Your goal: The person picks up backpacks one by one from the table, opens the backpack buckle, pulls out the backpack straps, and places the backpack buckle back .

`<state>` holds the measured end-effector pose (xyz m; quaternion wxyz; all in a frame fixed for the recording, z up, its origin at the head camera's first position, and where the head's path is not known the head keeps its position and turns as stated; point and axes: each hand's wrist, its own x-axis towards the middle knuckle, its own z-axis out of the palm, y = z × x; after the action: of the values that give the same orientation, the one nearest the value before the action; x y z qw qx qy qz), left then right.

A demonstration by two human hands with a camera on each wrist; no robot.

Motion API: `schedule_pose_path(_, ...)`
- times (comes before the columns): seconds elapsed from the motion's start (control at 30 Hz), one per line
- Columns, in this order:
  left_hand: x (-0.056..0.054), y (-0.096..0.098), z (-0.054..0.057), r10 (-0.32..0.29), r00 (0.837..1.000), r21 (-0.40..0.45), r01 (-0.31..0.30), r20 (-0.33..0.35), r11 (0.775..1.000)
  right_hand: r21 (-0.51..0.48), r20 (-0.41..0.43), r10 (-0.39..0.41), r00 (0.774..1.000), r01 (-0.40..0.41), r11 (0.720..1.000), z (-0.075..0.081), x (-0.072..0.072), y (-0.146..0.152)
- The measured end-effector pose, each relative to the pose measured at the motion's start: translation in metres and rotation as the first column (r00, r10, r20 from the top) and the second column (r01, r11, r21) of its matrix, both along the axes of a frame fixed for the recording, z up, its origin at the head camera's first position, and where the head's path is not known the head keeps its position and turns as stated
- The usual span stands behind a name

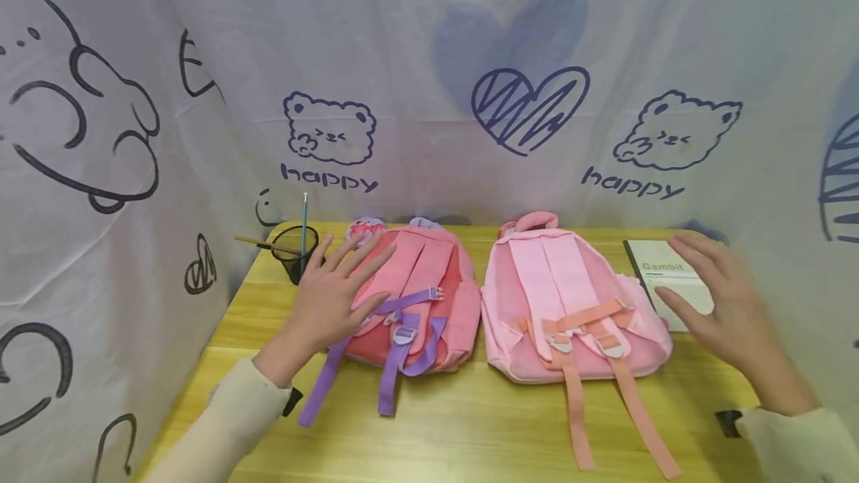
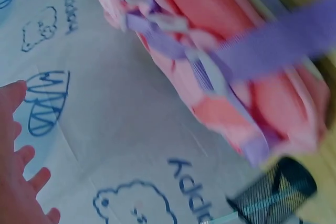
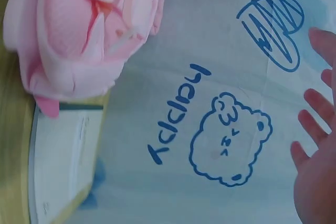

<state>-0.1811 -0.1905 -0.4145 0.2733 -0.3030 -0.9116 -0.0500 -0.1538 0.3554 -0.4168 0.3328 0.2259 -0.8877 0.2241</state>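
Note:
Two small backpacks lie on the wooden table with their straps facing up. The left backpack [image 1: 463, 304] is coral pink with purple straps; the right backpack [image 1: 506, 319] is pale pink with orange straps. My left hand [image 1: 329, 300], fingers spread, is over the left edge of the coral backpack and holds nothing. Off to the right, my right hand [image 1: 728, 311] hovers with spread fingers near a notebook [image 1: 678, 274] marked "Gambit", partly covering it from view. In the right wrist view the right hand [image 3: 317, 145] is empty too.
A black mesh pen cup [image 1: 295, 263] with a teal pencil [image 1: 305, 222] and a yellow one [image 1: 258, 243] stands at the back left. White printed curtains [image 1: 429, 110] enclose the table [image 1: 470, 431] at the back and sides. Strap ends trail toward the front.

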Motion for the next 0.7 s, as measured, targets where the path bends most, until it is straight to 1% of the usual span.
schedule_pose_path(0.1,0.003,-0.015,0.004,0.031,0.996,0.001,-0.031,-0.08,1.0,0.07,-0.083,-0.025,0.996,0.031,0.997,0.004,0.001,0.001)
schedule_pose_path(0.2,0.007,-0.027,0.011,0.07,0.987,-0.012,-0.073,-0.147,0.997,0.127,-0.163,-0.037,0.986,0.059,0.99,0.005,0.002,0.002)
schedule_pose_path(0.27,0.008,-0.033,0.014,0.097,0.976,-0.041,-0.107,-0.193,0.993,0.162,-0.222,-0.03,0.975,0.067,0.984,0.006,0.003,0.004)
schedule_pose_path(0.37,0.01,-0.039,0.016,0.122,0.964,-0.092,-0.147,-0.235,0.985,0.223,-0.314,-0.008,0.949,0.082,0.971,0.008,0.002,0.004)
schedule_pose_path(0.47,0.01,-0.046,0.013,0.122,0.954,-0.122,-0.16,-0.273,0.979,0.268,-0.417,0.004,0.909,0.119,0.956,0.006,-0.002,0.003)
schedule_pose_path(0.57,0.008,-0.053,0.007,0.12,0.94,-0.136,-0.17,-0.32,0.976,0.29,-0.478,-0.009,0.879,0.167,0.942,0.001,-0.007,0.003)
schedule_pose_path(0.6,0.006,-0.055,0.005,0.121,0.935,-0.14,-0.176,-0.334,0.974,0.297,-0.485,-0.015,0.875,0.18,0.938,-0.001,-0.008,0.004)
schedule_pose_path(0.63,0.005,-0.057,0.002,0.123,0.93,-0.146,-0.183,-0.346,0.972,0.308,-0.477,-0.019,0.879,0.187,0.933,-0.004,-0.009,0.006)
schedule_pose_path(0.7,0.001,-0.062,-0.002,0.128,0.926,-0.155,-0.194,-0.357,0.969,0.326,-0.45,-0.029,0.892,0.195,0.925,-0.01,-0.011,0.011)
